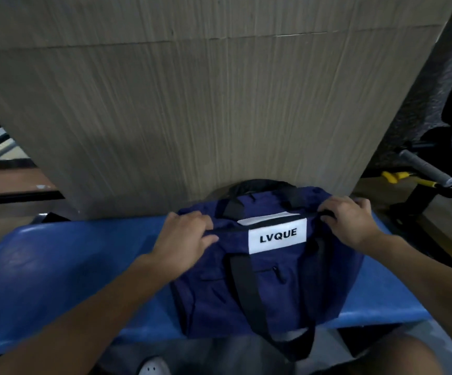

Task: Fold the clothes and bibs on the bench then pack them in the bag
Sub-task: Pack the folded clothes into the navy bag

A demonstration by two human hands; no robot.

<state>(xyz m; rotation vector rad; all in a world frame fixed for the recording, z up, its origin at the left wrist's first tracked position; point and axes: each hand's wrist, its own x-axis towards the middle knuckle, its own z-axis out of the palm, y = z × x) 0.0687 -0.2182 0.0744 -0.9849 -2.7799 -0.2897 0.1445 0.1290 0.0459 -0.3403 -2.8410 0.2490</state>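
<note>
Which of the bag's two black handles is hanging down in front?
The near handle, draped down the front of the bag past the bench edge. The other handle arches upright behind it, against the wall.

wall (192, 117) close behind bag (260, 280), bare blue bench (57, 266) to its left, exercise equipment (424, 171) at right

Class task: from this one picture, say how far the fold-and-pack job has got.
Done, it seems: the visible bench shows nothing left to fold. In hand: the left hand and right hand grip the top edge of the bag. Left: probably closing the bag; its contents are hidden.
</note>
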